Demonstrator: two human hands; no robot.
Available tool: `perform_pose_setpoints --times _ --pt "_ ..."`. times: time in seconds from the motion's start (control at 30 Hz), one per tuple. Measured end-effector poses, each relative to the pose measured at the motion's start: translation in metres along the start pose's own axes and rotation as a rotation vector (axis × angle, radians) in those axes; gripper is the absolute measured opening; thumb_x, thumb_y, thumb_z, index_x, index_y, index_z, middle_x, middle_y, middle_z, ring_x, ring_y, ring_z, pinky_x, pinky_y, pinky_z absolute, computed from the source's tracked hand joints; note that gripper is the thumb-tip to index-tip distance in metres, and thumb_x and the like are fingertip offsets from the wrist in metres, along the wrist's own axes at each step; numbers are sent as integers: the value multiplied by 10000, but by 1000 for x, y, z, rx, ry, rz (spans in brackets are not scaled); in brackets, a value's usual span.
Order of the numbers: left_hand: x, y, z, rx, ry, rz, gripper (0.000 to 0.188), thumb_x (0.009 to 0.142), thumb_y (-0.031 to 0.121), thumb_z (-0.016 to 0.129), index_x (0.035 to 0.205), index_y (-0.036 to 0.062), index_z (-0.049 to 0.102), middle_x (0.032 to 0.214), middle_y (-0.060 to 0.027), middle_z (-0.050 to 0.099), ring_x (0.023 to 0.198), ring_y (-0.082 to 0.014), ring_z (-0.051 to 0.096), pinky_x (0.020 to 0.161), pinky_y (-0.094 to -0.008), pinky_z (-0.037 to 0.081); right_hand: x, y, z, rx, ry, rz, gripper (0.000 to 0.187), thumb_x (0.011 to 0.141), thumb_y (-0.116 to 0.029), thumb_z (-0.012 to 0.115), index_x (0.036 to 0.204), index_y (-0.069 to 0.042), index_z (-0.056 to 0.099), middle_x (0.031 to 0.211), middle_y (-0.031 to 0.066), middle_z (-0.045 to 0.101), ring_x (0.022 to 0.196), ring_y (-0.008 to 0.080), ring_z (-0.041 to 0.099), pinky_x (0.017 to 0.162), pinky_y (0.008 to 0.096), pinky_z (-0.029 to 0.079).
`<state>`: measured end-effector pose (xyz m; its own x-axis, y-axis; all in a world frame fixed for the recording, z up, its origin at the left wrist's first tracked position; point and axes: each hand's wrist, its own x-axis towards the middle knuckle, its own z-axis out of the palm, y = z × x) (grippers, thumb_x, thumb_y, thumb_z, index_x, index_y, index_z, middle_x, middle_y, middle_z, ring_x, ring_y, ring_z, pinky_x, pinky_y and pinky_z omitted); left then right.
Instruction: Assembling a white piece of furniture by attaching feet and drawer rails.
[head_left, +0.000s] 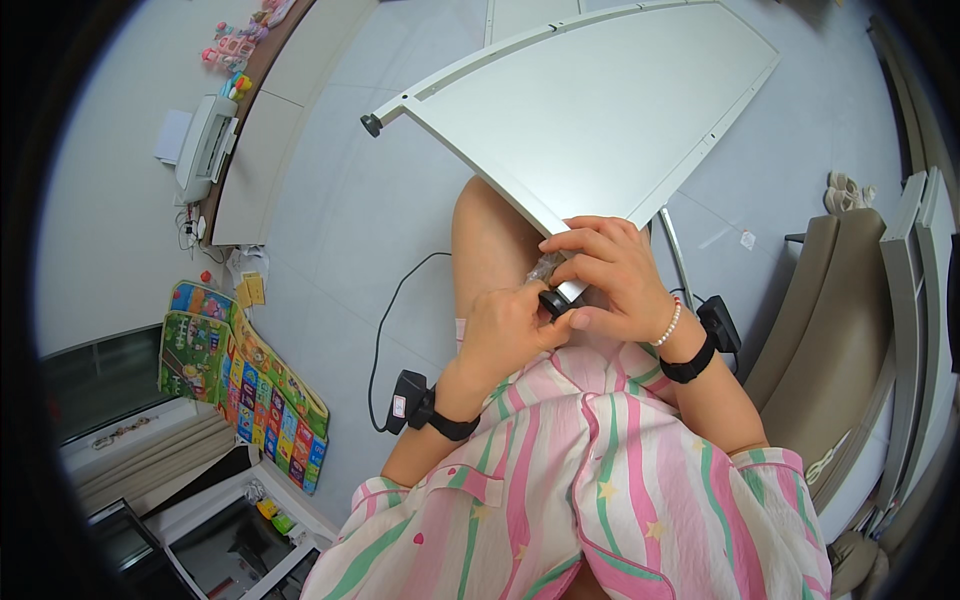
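The left hand (508, 325) pinches the black foot (553, 303) at a white panel's (600, 110) near corner above the floor (345, 200), the right hand (618, 278) clasping that corner, a cable (389, 312) looping near the left hand, a printer (205, 150) at the cabinet's (258, 165) edge.

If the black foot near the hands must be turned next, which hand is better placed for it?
Probably the left hand: its fingers curl close at the black foot, whereas the right hand lies with fingers across the corner of the white panel.
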<state>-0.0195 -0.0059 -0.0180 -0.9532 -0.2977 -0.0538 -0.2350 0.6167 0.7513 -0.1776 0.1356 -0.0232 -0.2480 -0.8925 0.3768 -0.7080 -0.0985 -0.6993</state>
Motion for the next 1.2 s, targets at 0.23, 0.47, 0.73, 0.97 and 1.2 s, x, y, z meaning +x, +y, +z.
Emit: perform_pose_setpoints --times 0.23,0.47,0.73,0.97,1.2 --pt "-2 2 2 187 111 112 477 796 488 774 741 53 588 584 -68 571 519 -253 591 495 -361 453 -1 1 1 -2 5 1 475 847 -587 618 978 -137 697 1257 26 618 1256 313 498 1029 455 325" --pt "-2 -4 1 290 155 219 469 797 490 778 782 58 595 597 -39 574 516 -202 583 492 -334 455 0 0 0 -14 -1 -4 485 848 -591 616 976 -130 697 1259 29 616 1249 311 502 1032 448 328" --pt "-17 -12 14 -1186 -280 -561 501 1030 545 448 1000 68 599 772 -20 599 611 -98 559 511 -215 416 1 0 0 -11 14 -10 439 848 -550 624 974 -136 699 1251 34 622 1248 314 506 1034 438 331" --pt "-11 9 19 -1617 -346 -786 644 1017 669 242 898 117 552 600 7 499 463 -61 393 457 -204 320 0 0 1 -15 23 -5 444 849 -556 622 969 -136 704 1247 32 625 1240 312 511 1031 439 334" --pt "-11 6 22 -1694 -358 -764 511 989 609 446 851 137 584 619 30 507 445 -44 370 428 -190 276 0 1 2 -29 19 -11 464 849 -569 619 985 -132 698 1258 30 620 1241 315 510 1028 440 332"
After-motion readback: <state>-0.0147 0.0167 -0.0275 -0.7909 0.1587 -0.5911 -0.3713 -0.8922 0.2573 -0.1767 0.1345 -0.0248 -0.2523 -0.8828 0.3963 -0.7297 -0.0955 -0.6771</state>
